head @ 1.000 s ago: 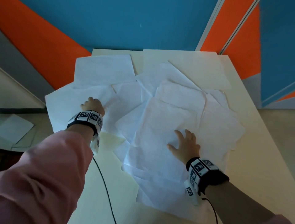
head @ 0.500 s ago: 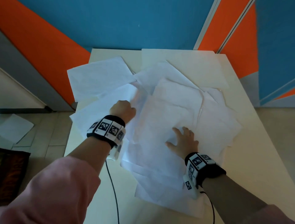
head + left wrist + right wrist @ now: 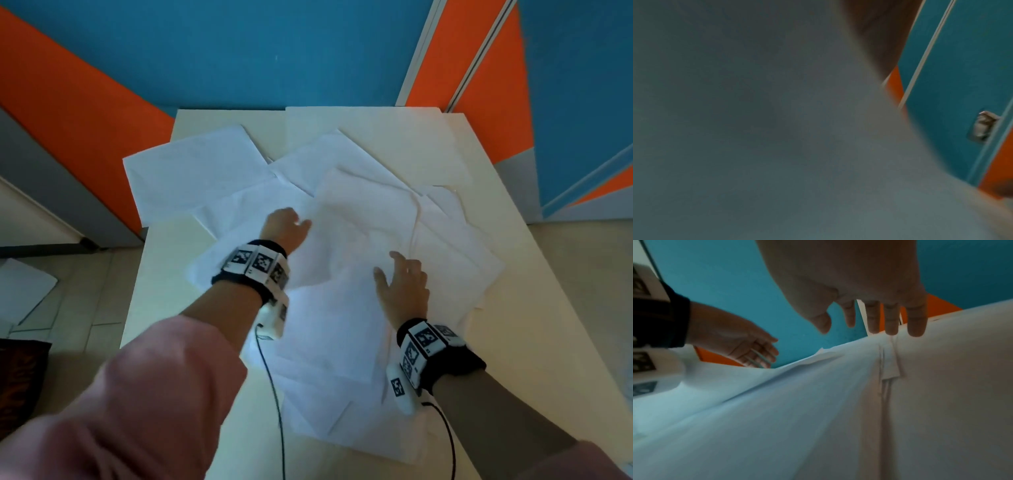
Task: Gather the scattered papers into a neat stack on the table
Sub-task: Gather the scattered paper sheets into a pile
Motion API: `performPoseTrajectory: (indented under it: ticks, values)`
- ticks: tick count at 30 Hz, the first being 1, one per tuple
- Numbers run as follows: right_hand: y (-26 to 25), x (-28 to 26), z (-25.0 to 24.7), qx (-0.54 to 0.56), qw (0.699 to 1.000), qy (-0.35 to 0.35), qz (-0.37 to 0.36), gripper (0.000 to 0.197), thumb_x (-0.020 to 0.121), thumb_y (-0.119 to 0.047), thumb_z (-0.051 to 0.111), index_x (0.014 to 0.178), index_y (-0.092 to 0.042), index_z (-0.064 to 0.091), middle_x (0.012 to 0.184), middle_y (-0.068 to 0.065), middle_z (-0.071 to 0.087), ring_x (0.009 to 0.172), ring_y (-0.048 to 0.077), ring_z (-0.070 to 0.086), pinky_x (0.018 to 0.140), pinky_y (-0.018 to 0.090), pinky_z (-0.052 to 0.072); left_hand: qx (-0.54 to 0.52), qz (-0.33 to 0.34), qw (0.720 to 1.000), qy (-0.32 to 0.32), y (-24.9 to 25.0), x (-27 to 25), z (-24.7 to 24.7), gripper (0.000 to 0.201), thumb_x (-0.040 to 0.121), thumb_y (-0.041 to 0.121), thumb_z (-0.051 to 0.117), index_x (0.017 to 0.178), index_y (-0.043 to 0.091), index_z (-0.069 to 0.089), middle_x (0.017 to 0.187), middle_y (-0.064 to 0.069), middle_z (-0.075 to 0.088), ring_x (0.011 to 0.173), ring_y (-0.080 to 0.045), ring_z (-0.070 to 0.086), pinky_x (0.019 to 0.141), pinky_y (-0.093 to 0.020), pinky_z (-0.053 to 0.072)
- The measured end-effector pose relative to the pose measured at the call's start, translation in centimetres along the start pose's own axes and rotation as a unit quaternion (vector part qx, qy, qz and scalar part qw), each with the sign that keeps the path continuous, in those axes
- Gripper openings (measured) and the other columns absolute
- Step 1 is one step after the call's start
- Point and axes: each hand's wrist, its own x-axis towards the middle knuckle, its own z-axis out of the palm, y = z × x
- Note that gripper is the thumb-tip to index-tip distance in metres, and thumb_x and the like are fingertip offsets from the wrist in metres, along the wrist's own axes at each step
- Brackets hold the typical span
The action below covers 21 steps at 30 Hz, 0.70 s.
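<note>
White papers [image 3: 359, 240] lie overlapping across the middle of the desk [image 3: 534, 342], one sheet jutting over its left edge. The left hand [image 3: 284, 229] rests on the pile's left part, fingers relaxed, holding nothing. The right hand [image 3: 404, 291] lies near the middle, fingers [image 3: 892, 318] straight and spread, tips touching paper.

Behind each hand, left hand [image 3: 286, 229] and right hand [image 3: 404, 291], a black wristband [image 3: 455, 363] carries white square-coded marker tiles. A black cable [image 3: 274, 394] trails from each. Pink sleeve [image 3: 144, 404] on left arm.
</note>
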Motion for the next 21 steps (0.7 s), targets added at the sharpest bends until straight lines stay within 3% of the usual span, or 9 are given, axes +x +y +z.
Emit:
performPoseTrajectory:
  ticks: [5,9,11,14,18,21]
  values:
    - [1.9,1.3,-1.0,-0.071,0.994,-0.035,0.072,0.065,0.084,-0.045,0.059,0.14,-0.021,0.035,0.143,0.013,0.032,0.131,0.034,0.031,0.103,0.047,0.032,0.078,-0.098,0.986,0.112,-8.2,4.3,-4.4,0.044,0.087,0.008,0.053,0.13,-0.003,0.049,0.143,-0.019,0.035,0.13,-0.037,0.039,0.106,-0.044,0.039]
    - [4.1,1.7,-1.5,-0.089,0.984,-0.07,0.135,0.076,0.08,-0.051,0.063,0.142,-0.022,0.031,0.145,0.014,0.027,0.134,0.035,0.027,0.104,0.051,0.03,0.155,-0.145,0.974,0.079,-12.1,5.8,-5.7,0.065,0.087,0.026,0.059,0.142,0.006,0.031,0.158,-0.01,0.013,0.142,-0.034,0.022,0.11,-0.051,0.028]
    - [4.3,1.6,-1.0,-0.096,0.983,-0.078,0.133,0.075,0.08,-0.053,0.061,0.142,-0.022,0.031,0.146,0.015,0.027,0.135,0.035,0.027,0.105,0.053,0.03,0.154,-0.152,0.975,0.045,-12.4,6.2,-5.5,0.073,0.087,0.039,0.056,0.145,0.007,0.024,0.154,-0.014,0.023,0.14,-0.035,0.028,0.111,-0.052,0.028]
    - [4.1,1.5,-0.7,-0.109,0.982,-0.082,0.128,0.073,0.082,-0.052,0.059,0.143,-0.023,0.031,0.147,0.015,0.026,0.136,0.035,0.025,0.105,0.053,0.031,0.194,-0.157,0.968,0.036,-11.5,6.1,-5.0,0.076,0.085,0.052,0.053,0.144,0.011,0.027,0.149,-0.013,0.03,0.137,-0.035,0.031,0.108,-0.051,0.027]
    - [4.3,1.6,-1.0,-0.117,0.98,-0.104,0.119,0.076,0.082,-0.054,0.059,0.144,-0.024,0.029,0.148,0.016,0.025,0.137,0.036,0.024,0.106,0.053,0.031,0.23,-0.164,0.959,0.036,-10.6,6.0,-5.0,0.065,0.085,0.053,0.053,0.134,0.01,0.044,0.142,-0.014,0.034,0.132,-0.035,0.033,0.106,-0.049,0.029]
    - [4.5,1.6,-1.2,-0.122,0.979,-0.118,0.109,0.077,0.082,-0.054,0.059,0.146,-0.025,0.026,0.15,0.015,0.022,0.139,0.035,0.022,0.107,0.053,0.031,0.198,-0.159,0.967,0.035,-10.5,6.7,-5.7,0.076,0.08,0.053,0.06,0.135,0.004,0.04,0.14,-0.018,0.036,0.131,-0.038,0.036,0.107,-0.049,0.034]
